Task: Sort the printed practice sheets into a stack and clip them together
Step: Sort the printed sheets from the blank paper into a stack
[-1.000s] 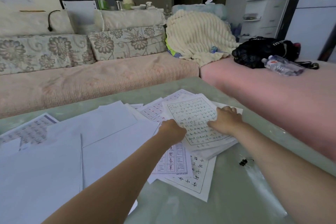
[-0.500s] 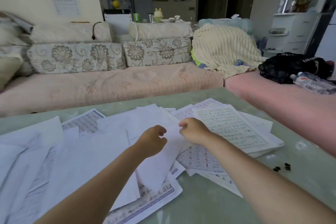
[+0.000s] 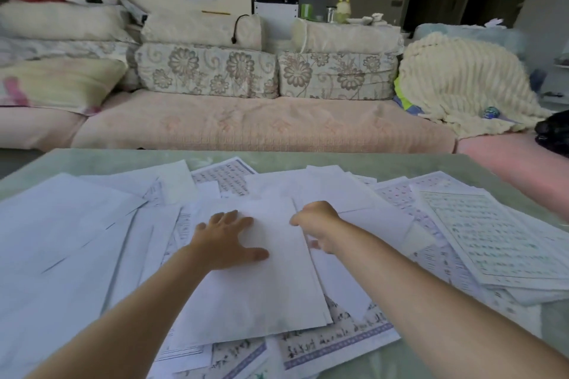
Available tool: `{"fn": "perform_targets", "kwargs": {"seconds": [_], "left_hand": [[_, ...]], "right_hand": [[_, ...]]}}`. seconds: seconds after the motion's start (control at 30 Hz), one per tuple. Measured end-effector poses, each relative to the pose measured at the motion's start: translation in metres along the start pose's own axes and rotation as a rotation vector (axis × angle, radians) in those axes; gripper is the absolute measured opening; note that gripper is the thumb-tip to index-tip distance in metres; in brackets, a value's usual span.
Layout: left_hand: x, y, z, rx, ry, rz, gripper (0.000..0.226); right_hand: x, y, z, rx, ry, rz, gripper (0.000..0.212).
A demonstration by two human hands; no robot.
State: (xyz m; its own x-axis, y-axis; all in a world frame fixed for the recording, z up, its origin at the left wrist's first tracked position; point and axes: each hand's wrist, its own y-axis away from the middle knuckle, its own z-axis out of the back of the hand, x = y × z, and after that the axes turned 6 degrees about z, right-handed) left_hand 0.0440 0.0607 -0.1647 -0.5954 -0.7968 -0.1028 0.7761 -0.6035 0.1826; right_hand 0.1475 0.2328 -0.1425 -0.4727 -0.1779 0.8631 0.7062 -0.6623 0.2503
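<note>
Loose practice sheets cover most of a pale green surface, overlapping at many angles, some printed side up and many showing only a white back. In the middle, near the viewer, one white sheet lies on top of the others. The left hand rests flat on its left part, fingers spread wide and straight, thumb pointing right. The right hand is curled at the same sheet's right edge, fingers bent over it and the thumb tucked below, pinching the paper. To the right, a rough stack of printed sheets with grids of characters lies face up, its edges uneven. Beyond the surface's far edge stands a pink sofa with flowered cushions, and a cream ribbed blanket is heaped at its right end.
</note>
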Motion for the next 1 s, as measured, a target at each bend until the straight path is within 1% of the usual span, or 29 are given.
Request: {"fn": "perform_targets", "kwargs": {"seconds": [0.07,0.1,0.13,0.17,0.2,0.3,0.33,0.4,0.43,0.47,0.5,0.53,0.57,0.6,0.63,0.67,0.7,0.77,0.8,0.83,0.9,0.93,0.97,1.0], "left_hand": [[0.001,0.001,-0.004,-0.046,0.004,-0.008,0.095],[0.001,0.001,-0.006,-0.065,0.011,-0.014,0.095],[0.000,0.002,-0.006,-0.077,0.020,-0.017,0.094],[0.000,0.003,-0.006,-0.083,0.029,-0.022,0.095],[0.000,0.005,-0.005,-0.081,0.038,-0.026,0.095],[0.006,0.008,-0.004,-0.076,0.137,-0.002,0.092],[0.008,0.008,-0.002,-0.092,0.192,0.027,0.090],[0.014,0.008,0.004,-0.170,0.314,0.109,0.087],[0.017,0.009,0.009,-0.212,0.388,0.173,0.088],[0.018,0.011,0.015,-0.235,0.481,0.253,0.091],[0.020,0.011,0.020,-0.228,0.628,0.330,0.094],[0.022,0.011,0.024,-0.184,0.840,0.381,0.094],[0.023,0.012,0.027,-0.104,1.083,0.380,0.089],[0.022,0.015,0.030,-0.011,1.289,0.332,0.076],[0.021,0.018,0.032,0.064,1.379,0.263,0.058],[0.018,0.021,0.033,0.088,1.342,0.203,0.040],[0.015,0.024,0.033,0.070,1.265,0.166,0.027],[0.010,0.026,0.032,0.007,1.123,0.152,0.016],[0.010,0.026,0.031,-0.002,1.055,0.150,0.016],[0.012,0.024,0.027,-0.022,0.934,0.162,0.019],[0.019,0.020,0.020,-0.103,0.551,0.244,0.022],[0.023,0.017,0.016,-0.142,0.405,0.303,0.023],[0.026,0.015,0.013,-0.149,0.340,0.366,0.028],[0.026,0.013,0.013,-0.131,0.334,0.424,0.036]], "right_hand": [[0.005,0.001,-0.009,0.009,-0.102,-0.076,0.042],[0.006,0.001,-0.012,0.019,-0.125,-0.099,0.041],[0.006,0.003,-0.014,0.024,-0.130,-0.103,0.035],[0.006,0.006,-0.016,0.030,-0.117,-0.108,0.027],[0.005,0.010,-0.017,0.035,-0.087,-0.116,0.026],[-0.006,0.015,-0.021,0.030,0.051,-0.061,0.038],[-0.007,0.017,-0.019,0.010,0.065,-0.024,0.034],[-0.007,0.021,-0.008,-0.034,0.010,0.051,0.013],[-0.007,0.022,0.001,-0.064,-0.046,0.079,0.012],[-0.005,0.026,0.010,-0.091,-0.106,0.100,0.015],[-0.005,0.027,0.018,-0.116,-0.169,0.125,0.017],[-0.005,0.029,0.026,-0.135,-0.206,0.145,0.016],[-0.006,0.030,0.031,-0.144,-0.221,0.163,0.014],[-0.007,0.031,0.035,-0.138,-0.224,0.176,0.014],[-0.008,0.032,0.037,-0.119,-0.223,0.179,0.015],[-0.009,0.033,0.038,-0.091,-0.220,0.172,0.017],[-0.011,0.032,0.038,-0.063,-0.203,0.155,0.019],[-0.017,0.029,0.040,-0.063,-0.134,0.105,0.021],[-0.020,0.027,0.042,-0.084,-0.100,0.080,0.021],[-0.023,0.024,0.044,-0.105,-0.072,0.057,0.019],[-0.029,0.021,0.048,-0.142,-0.023,0.027,0.015],[-0.033,0.019,0.049,-0.157,0.007,0.018,0.013],[-0.036,0.017,0.048,-0.166,0.031,0.012,0.011],[-0.038,0.016,0.048,-0.167,0.044,0.006,0.009]]}}
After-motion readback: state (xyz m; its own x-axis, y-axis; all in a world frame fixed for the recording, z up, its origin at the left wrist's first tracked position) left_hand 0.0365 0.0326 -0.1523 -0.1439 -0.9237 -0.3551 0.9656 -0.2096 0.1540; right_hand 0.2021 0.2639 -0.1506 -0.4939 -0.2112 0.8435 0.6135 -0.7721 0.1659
